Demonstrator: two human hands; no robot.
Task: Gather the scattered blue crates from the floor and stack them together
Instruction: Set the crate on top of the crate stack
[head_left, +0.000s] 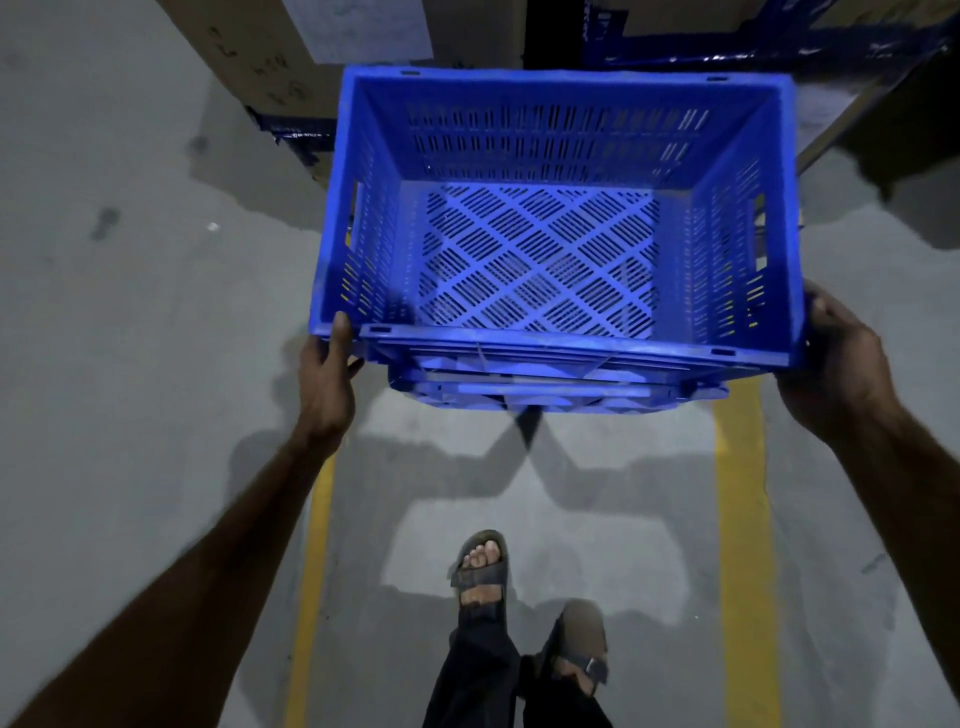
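Observation:
A big blue slotted plastic crate (545, 249) fills the middle of the head view, its open top facing me and nothing inside. Just under its near edge shows the rim of a second blue crate (556, 397); whether the two touch I cannot tell. My left hand (330, 374) grips the upper crate's near left corner, thumb up on the rim. My right hand (836, 364) grips the near right corner, its fingers curled round the side and out of sight.
Cardboard boxes (270, 47) stand against the far side at the left. A dark blue rack frame (727, 47) runs behind the crate at the right. Two yellow floor lines (743, 519) border the grey concrete lane where my sandalled feet (480, 571) stand.

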